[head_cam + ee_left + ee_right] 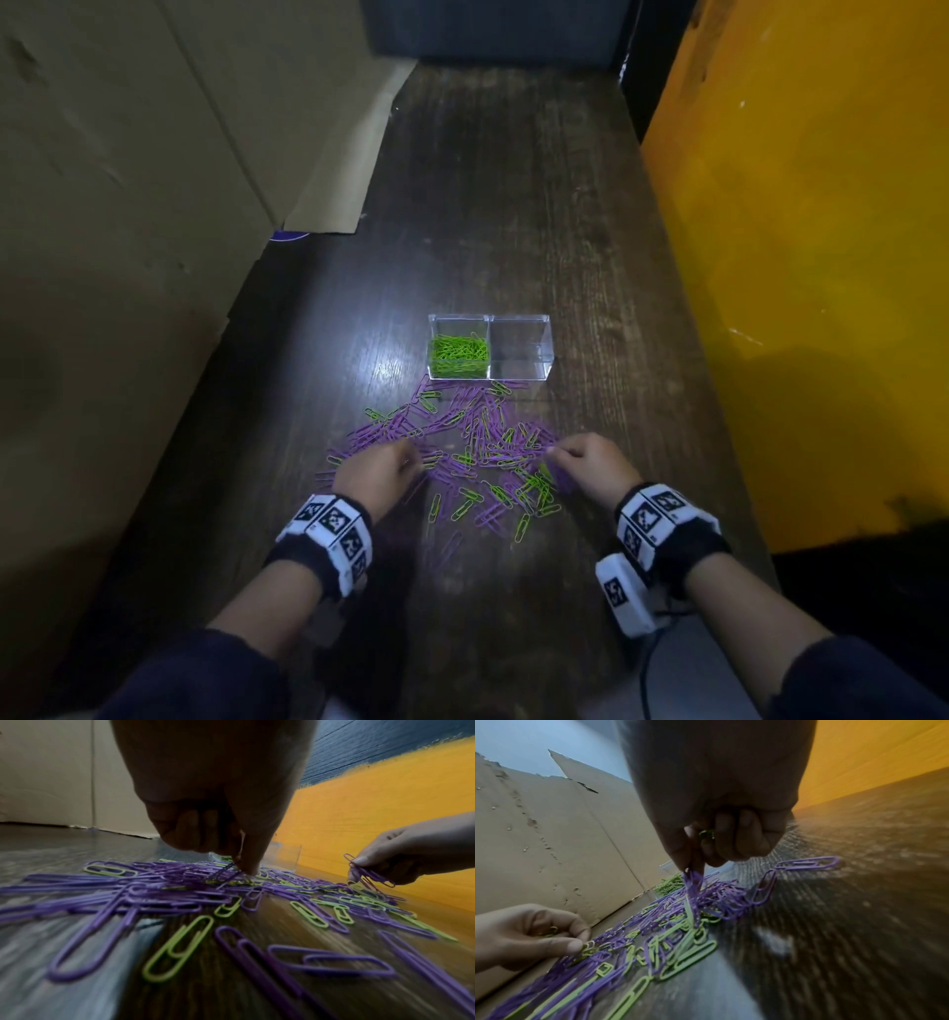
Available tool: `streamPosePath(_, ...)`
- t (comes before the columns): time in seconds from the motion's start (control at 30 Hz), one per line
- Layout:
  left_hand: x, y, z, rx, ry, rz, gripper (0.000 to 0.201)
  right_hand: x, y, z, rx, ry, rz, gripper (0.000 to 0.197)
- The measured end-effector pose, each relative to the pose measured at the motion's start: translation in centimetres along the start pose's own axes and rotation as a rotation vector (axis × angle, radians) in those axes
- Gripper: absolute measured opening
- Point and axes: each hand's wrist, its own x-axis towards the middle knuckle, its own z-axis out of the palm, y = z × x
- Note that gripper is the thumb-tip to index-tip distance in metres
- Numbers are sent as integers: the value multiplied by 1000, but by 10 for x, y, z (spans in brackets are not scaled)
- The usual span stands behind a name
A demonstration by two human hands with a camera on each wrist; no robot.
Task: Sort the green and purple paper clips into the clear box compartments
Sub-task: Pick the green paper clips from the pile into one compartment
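I am holding both my hands low over the mixed pile of paper clips [462, 452] that is lying on the dark wooden surface [513, 205]. My left hand [377, 475] is curling its fingers and pinching into the left part of the pile; from the right wrist view it seems to be gripping some green clips [588, 946], but the blur is making this uncertain. My right hand [590, 465] is pinching a small bunch of purple clips [367, 874], which is hanging from thumb and forefinger just above the pile. The clear box [489, 347] is standing just behind the pile. Its left compartment is holding green clips [458, 353], and its right compartment [521, 349] is looking empty. A cardboard sheet [128, 180] is standing at my left and a yellow wall [796, 257] at my right.
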Motion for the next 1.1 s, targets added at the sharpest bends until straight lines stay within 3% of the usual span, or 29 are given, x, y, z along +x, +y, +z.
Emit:
streamPosePath(0.1, 0, -1, -2, -51, 4, -47, 17, 2, -9, 2, -5, -54, -65, 34)
streamPosePath(0.17, 2, 2, -3, -130, 14, -91, 11, 5, -11, 0, 3, -3, -86, 31)
streamPosePath(0.27, 8, 2, 0, -282, -10, -149, 8, 7, -3, -7, 12, 108, -5, 24)
streamPosePath(0.37, 12, -1, 0, -301, -34, -137, 8, 1, 7, -14, -121, 104, 108, 23)
streamPosePath(0.47, 13, -6, 0, -292, -17, -135, 8, -11, 6, -13, -255, 135, 69, 30)
streamPosePath(0.57, 12, -10, 3, -378, 28, -115, 11, -19, -1, 0, -399, 53, -33, 35)
streamPosePath(0.63, 11, -11, 5, -571, 66, -125, 13, -18, -4, 12, -462, -19, -59, 36)
streamPosePath(0.77, 13, -18, 7, -929, 75, -239, 29, -8, -7, 19, -396, -34, -38, 20)
streamPosePath(0.93, 9, -24, 2, -913, 107, -197, 43, -3, -9, 2, -213, 80, -71, 19)
streamPosePath(1.1, 8, -21, 2, -911, 92, -158, 38, -3, 5, -21, -163, 142, 69, 19)
